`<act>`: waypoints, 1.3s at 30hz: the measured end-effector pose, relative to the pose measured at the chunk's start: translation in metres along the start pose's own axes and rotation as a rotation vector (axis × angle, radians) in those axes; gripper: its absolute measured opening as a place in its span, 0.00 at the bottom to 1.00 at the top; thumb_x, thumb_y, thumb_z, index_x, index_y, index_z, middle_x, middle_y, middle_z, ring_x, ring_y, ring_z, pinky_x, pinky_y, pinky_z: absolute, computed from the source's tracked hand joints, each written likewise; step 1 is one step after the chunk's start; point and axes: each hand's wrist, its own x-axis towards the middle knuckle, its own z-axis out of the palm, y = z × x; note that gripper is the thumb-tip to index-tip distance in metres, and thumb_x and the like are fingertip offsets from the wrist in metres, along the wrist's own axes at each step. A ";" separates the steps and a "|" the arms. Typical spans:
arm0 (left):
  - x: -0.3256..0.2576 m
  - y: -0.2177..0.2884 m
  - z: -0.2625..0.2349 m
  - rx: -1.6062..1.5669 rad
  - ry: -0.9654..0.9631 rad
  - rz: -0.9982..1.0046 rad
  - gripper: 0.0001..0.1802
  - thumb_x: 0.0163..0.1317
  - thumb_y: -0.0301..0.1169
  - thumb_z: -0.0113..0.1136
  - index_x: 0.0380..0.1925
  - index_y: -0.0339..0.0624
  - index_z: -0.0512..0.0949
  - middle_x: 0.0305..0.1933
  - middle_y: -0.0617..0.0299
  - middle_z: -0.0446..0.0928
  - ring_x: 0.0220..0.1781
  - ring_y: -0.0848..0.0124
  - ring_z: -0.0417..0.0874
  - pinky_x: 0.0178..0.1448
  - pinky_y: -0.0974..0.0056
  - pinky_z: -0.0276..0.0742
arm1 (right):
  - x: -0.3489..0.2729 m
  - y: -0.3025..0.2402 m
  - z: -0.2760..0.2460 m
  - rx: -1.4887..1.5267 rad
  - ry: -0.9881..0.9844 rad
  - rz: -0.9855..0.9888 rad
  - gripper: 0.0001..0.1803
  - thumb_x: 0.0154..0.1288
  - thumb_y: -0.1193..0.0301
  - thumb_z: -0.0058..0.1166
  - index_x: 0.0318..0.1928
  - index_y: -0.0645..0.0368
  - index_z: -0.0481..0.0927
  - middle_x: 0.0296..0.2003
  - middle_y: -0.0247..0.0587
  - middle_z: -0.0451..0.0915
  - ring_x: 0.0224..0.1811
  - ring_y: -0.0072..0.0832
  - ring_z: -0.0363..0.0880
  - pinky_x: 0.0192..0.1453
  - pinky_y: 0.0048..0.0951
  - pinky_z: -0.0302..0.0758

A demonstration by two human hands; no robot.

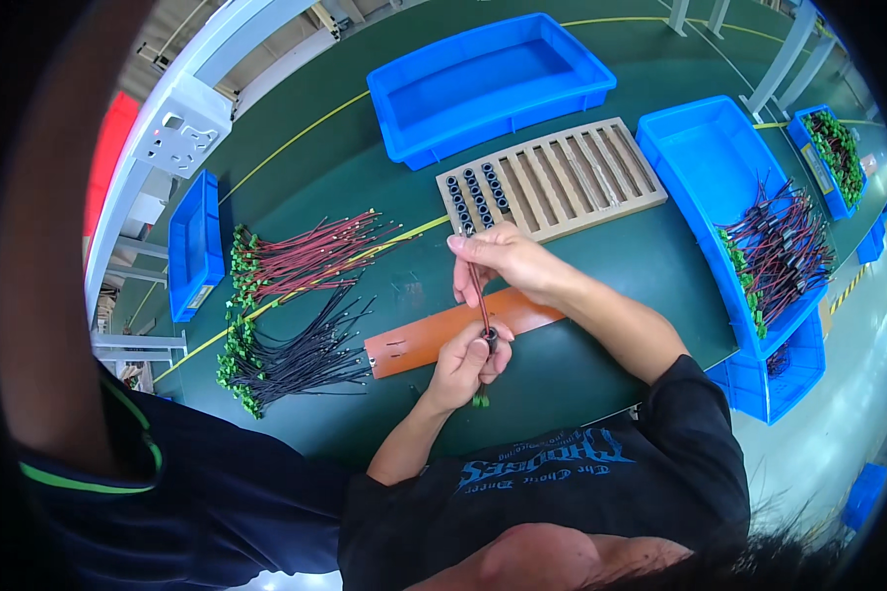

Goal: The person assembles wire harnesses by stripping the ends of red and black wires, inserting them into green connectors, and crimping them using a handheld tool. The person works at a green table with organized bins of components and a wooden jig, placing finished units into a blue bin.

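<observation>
My left hand is closed around a small black ring-shaped core, just above the table's near edge. Red and dark wires run up from the core, and a green connector hangs below the hand. Higher up, my right hand pinches the far ends of these wires between thumb and fingers. Beneath both hands lies an orange strip. Just beyond my right hand, a tan slotted tray holds several black cores in its left slots.
To the left lie bundles of red wires and black wires with green connectors. A blue bin stands behind the tray. The right bin holds wired cores. Another person's navy garment fills the lower left.
</observation>
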 end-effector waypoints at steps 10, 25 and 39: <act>0.006 -0.011 -0.003 -0.330 0.028 -0.048 0.26 0.81 0.49 0.43 0.59 0.36 0.72 0.38 0.62 0.74 0.25 0.80 0.58 0.27 0.73 0.54 | -0.004 -0.015 -0.002 -0.226 0.039 -0.075 0.20 0.79 0.55 0.52 0.41 0.58 0.87 0.30 0.29 0.85 0.33 0.14 0.79 0.34 0.22 0.73; -0.008 -0.003 -0.006 -0.272 0.093 0.027 0.25 0.81 0.49 0.43 0.60 0.39 0.71 0.37 0.54 0.79 0.23 0.80 0.58 0.26 0.73 0.55 | 0.002 0.013 0.010 0.311 -0.035 0.055 0.25 0.81 0.53 0.49 0.54 0.66 0.83 0.39 0.43 0.87 0.27 0.14 0.75 0.30 0.19 0.73; -0.009 -0.006 -0.001 -0.141 0.363 0.117 0.14 0.81 0.31 0.43 0.58 0.38 0.73 0.43 0.54 0.76 0.25 0.79 0.66 0.26 0.73 0.60 | 0.003 0.025 0.024 -0.054 0.017 0.011 0.12 0.78 0.71 0.56 0.52 0.67 0.82 0.36 0.39 0.85 0.33 0.15 0.81 0.37 0.22 0.79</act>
